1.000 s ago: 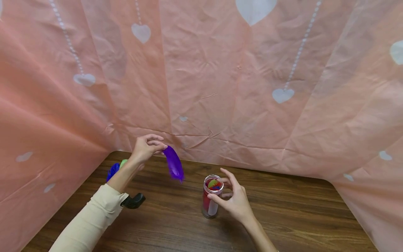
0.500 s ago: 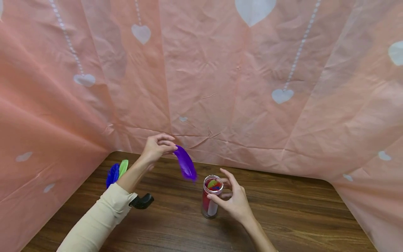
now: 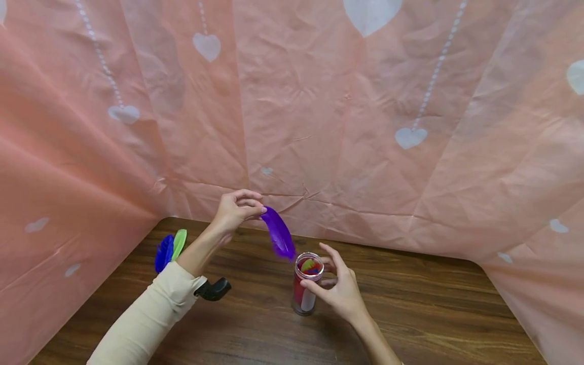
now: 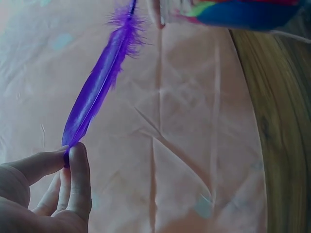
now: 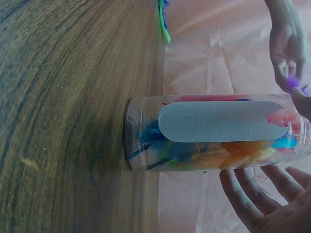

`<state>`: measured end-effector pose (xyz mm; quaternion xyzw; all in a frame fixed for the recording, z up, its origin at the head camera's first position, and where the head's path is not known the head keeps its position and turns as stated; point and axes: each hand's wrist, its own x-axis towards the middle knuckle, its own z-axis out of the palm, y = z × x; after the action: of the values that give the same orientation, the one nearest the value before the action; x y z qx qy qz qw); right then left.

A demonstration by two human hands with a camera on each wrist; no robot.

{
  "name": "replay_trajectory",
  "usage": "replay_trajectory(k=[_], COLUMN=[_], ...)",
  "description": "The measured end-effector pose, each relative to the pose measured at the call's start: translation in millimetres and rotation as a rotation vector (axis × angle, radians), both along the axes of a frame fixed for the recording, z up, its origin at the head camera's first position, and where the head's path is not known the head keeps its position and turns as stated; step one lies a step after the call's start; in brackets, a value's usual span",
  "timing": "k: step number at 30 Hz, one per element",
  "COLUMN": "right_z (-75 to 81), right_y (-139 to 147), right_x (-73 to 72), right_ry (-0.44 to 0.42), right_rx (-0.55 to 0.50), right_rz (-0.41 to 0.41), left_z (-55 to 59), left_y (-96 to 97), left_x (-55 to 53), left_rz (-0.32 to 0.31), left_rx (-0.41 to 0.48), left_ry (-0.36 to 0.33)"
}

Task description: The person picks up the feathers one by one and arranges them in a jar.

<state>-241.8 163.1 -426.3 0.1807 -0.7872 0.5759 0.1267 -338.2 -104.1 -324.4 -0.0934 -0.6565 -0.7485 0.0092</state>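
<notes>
A purple feather (image 3: pixel 279 234) hangs from my left hand (image 3: pixel 237 213), which pinches it at the tip between thumb and fingers. Its fluffy quill end points down toward the open mouth of a clear jar (image 3: pixel 303 294), just left of the rim and apart from it. My right hand (image 3: pixel 338 289) holds the upright jar near its top, thumb on the near side and fingers behind. Inside the jar, colored feathers (image 5: pixel 248 153) show orange, blue, green and red through the wall. A pale blank label (image 5: pixel 218 121) covers part of the jar.
A blue feather (image 3: pixel 164 253) and a green feather (image 3: pixel 180 242) lie on the wooden table (image 3: pixel 255 329) at the left, partly behind my left forearm. A black strap piece (image 3: pixel 213 290) sticks out from my left cuff. A pink cloth (image 3: pixel 292 126) with hearts surrounds the table.
My left hand has moved right with the purple feather, bringing its lower end close to the jar's rim. More of the blue and green feathers shows. My right hand and the jar have stayed put.
</notes>
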Motion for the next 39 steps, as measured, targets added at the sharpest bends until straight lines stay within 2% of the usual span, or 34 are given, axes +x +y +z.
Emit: replay_trajectory(k=[9,15,26,33,39], right_z=[0.9,0.5,0.3,0.4,0.6], right_y=[0.3,-0.1,0.0,0.3,0.5], right_x=[-1.3,-1.7,-1.3,-1.0,-0.2], right_ry=[-0.001,0.002,-0.004,-0.008,-0.011], right_rx=[0.000,0.003,0.003,-0.001,-0.001], right_rz=[0.002,-0.001,0.003,0.000,-0.006], left_z=[11.3,13.4,12.3,7.9,1.4], left_y=[22.0,33.9,44.1,48.3,50.1], left_x=[1.6,2.3,7.4,13.2,15.0], left_rz=[-0.010,-0.027,-0.037,-0.117,-0.270], left_rx=[0.041,0.038,-0.073,-0.139,-0.169], left_ry=[0.045,0.066,0.142,0.202,0.257])
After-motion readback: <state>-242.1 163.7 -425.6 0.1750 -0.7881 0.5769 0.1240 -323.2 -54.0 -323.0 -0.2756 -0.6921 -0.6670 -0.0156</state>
